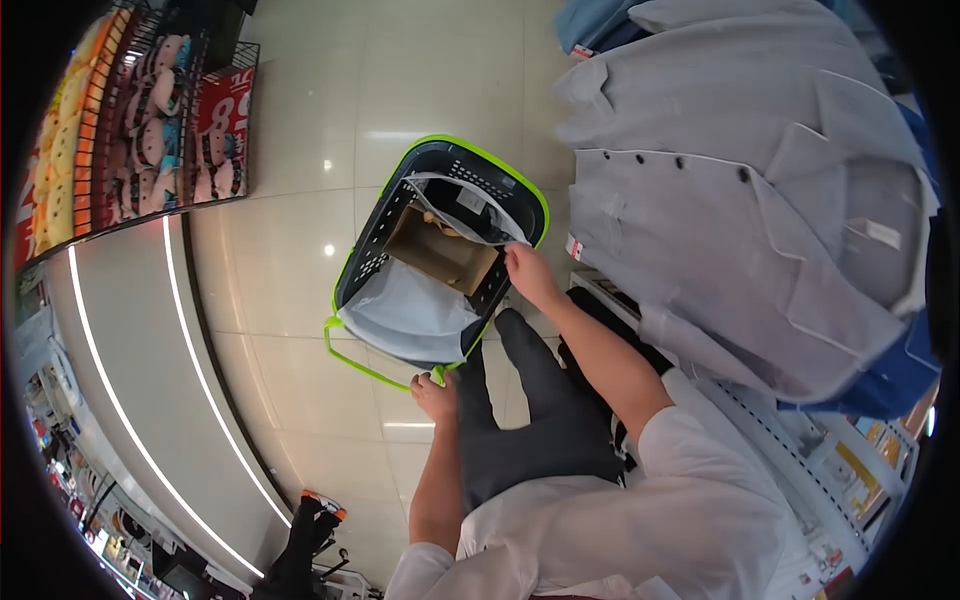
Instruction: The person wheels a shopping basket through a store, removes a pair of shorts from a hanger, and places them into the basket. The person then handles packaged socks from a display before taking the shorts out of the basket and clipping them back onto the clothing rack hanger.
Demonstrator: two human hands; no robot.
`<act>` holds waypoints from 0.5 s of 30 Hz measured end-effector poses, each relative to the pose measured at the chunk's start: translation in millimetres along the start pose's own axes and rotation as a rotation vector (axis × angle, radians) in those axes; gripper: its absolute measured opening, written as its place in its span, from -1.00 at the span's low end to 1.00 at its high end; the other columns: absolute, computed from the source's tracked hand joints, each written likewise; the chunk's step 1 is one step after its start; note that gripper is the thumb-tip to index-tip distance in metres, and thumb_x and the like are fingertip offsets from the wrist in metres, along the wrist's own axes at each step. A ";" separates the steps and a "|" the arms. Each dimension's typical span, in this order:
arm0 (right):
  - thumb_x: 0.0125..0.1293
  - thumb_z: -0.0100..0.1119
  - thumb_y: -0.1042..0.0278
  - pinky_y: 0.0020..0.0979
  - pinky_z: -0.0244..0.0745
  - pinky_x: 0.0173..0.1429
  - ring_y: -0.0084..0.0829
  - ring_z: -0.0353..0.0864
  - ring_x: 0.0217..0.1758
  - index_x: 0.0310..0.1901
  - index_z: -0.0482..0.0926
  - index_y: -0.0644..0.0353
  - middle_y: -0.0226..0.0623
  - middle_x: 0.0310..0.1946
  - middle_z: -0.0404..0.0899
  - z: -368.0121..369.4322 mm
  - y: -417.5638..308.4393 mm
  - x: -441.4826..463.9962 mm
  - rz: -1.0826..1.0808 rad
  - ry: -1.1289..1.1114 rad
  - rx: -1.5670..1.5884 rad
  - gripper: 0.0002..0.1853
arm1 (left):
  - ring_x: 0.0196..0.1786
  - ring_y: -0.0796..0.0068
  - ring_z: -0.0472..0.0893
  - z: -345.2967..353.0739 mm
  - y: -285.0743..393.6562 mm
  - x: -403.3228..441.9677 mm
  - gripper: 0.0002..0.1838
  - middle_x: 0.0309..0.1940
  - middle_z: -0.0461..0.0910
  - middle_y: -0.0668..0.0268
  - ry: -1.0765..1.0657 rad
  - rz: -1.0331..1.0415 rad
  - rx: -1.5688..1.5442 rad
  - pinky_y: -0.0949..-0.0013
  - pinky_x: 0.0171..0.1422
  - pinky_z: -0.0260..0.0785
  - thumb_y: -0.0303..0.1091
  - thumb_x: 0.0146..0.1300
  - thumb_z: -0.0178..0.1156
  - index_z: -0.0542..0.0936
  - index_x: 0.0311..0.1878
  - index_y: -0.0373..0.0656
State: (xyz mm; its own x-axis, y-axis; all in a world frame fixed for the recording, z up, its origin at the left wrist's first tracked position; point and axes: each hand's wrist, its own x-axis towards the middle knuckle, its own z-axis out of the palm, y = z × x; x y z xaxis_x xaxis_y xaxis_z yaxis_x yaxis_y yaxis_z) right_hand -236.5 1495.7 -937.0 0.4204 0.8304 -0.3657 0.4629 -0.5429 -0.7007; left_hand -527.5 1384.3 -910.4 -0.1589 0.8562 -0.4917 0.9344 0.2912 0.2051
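Along the left edge of the floor (pixel 300 110), a wire rack (pixel 247 60) holds patterned soft goods. At the near edge of the black basket (pixel 378 218), the left hand (pixel 432 396) is closed around the green handle (pixel 368 370), beside a white bag (pixel 410 312). An open cardboard box (pixel 440 248) sits mid-basket. By the right rim, the right hand (pixel 527 271) grips a clear-topped pouch (pixel 470 205). Farther right hangs a gray jacket (pixel 700 180).

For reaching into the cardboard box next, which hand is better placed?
Probably the right hand: it holds the edge of the translucent bag, close to the cardboard box. The left hand is farther off, at the green handle.
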 end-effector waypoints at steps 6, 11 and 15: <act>0.08 0.09 0.25 -0.26 0.42 -0.22 -0.17 0.58 -0.33 -0.36 0.56 0.24 -0.10 -0.46 0.58 106.5 84.2 123.3 0.247 -0.188 -0.156 -0.78 | 0.30 -0.25 -0.01 47.6 7.9 24.8 -0.24 0.25 -0.08 -0.27 -0.134 -0.103 0.053 -0.02 0.30 -0.01 -0.12 -0.04 0.29 0.23 0.13 -0.39; 0.08 0.08 0.20 -0.23 0.42 -0.10 -0.13 0.55 -0.15 -0.15 0.51 0.38 0.02 -0.18 0.53 157.1 137.0 159.0 0.782 -0.543 -0.041 -0.59 | 0.26 -0.50 -0.20 72.5 28.5 30.3 -0.18 0.21 -0.38 -0.47 -0.063 -0.146 0.068 -0.27 0.25 -0.12 -0.14 -0.08 0.29 0.14 0.15 -0.41; 0.17 0.05 0.19 -0.28 0.43 -0.19 -0.26 0.51 -0.11 -0.02 0.43 0.29 -0.12 -0.10 0.48 202.7 197.7 173.3 1.027 -0.525 0.403 -0.59 | 0.25 -0.56 -0.32 89.4 32.7 38.8 -0.27 0.19 -0.44 -0.51 -0.024 -0.156 0.108 -0.33 0.22 -0.22 -0.20 0.01 0.14 0.11 0.18 -0.39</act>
State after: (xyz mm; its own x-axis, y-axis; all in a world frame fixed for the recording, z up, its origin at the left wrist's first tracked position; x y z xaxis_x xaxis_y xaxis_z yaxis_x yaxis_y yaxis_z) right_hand -230.3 1557.7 -1263.1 0.0386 0.0386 -0.9985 -0.2135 -0.9759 -0.0460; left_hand -474.6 1388.9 -998.4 -0.2979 0.7933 -0.5310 0.9279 0.3712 0.0339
